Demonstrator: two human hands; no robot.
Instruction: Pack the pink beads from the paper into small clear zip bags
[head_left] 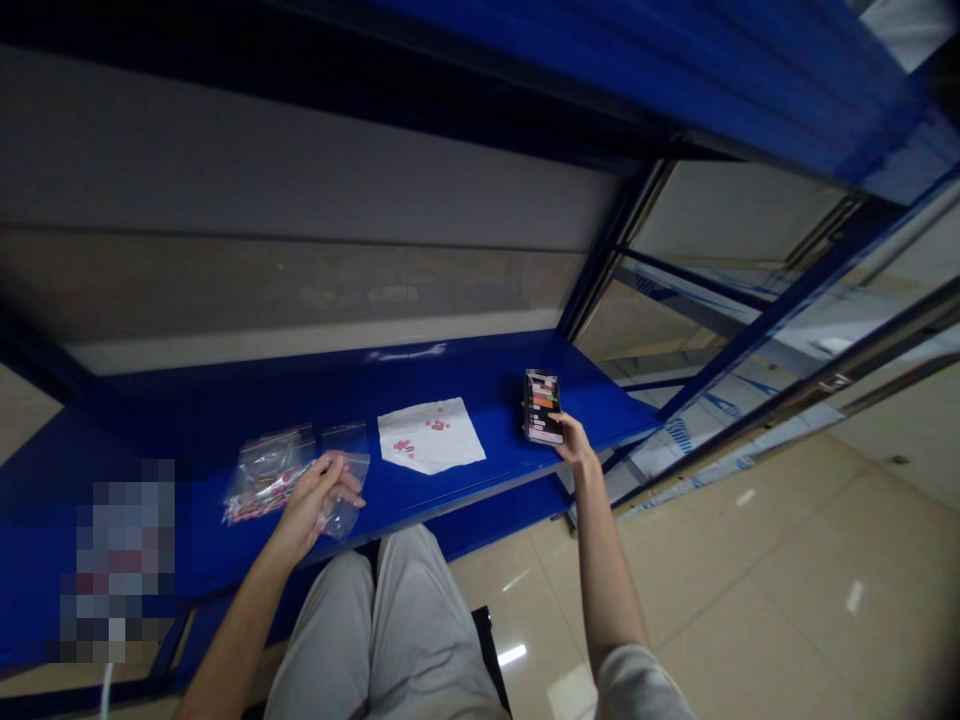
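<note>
My left hand (316, 502) pinches a small clear zip bag (343, 518) at the front edge of the blue shelf. Its fingers are closed on the plastic. Further right, my right hand (571, 436) grips a smartphone (541, 405) with a lit screen, the thumb lying over its right side. Between the hands lies a white sheet of paper (450, 445) with two small groups of pink pills (403, 446) and capsules (437, 426). Left of my left hand, several clear zip bags (270, 460) lie in a pile, with pink and brown pieces inside.
The blue metal shelf (330, 390) carries these things, with uprights and an upper shelf (600, 60) around it. A blurred, pixelated object (124, 545) with a white cable (106, 690) stands at the left. My legs (427, 620) are under the front edge, above a tiled floor (720, 560).
</note>
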